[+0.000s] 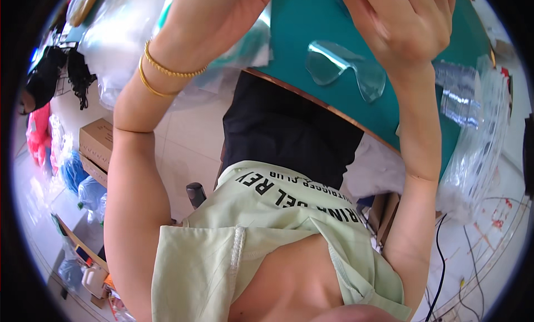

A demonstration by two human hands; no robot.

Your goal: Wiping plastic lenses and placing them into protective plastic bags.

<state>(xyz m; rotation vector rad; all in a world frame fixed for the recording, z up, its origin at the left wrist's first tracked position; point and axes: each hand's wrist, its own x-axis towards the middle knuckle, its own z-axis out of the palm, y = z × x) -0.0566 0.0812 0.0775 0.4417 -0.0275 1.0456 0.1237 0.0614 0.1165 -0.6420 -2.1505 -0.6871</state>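
Observation:
Both my hands are raised over the green tabletop [300,21] and run past the upper edge of the picture. Of my left hand [236,5], only the wrist side and lower palm show; its fingers are out of sight. My right hand [409,24] shows its back and the lower parts of its fingers, while the fingertips are cut off. What either hand holds, if anything, is hidden. Between my forearms, close to the table's front edge, lies a clear one-piece lens [347,69] shaped like eyewear, with a notch in the middle.
Clear plastic bags [122,38] heap up at the left of the table. Transparent plastic sleeves [473,127] hang over its right side. Cardboard boxes [97,144] stand on the floor at left, with blue bags beside them. Black cables [442,255] trail across the floor at lower right.

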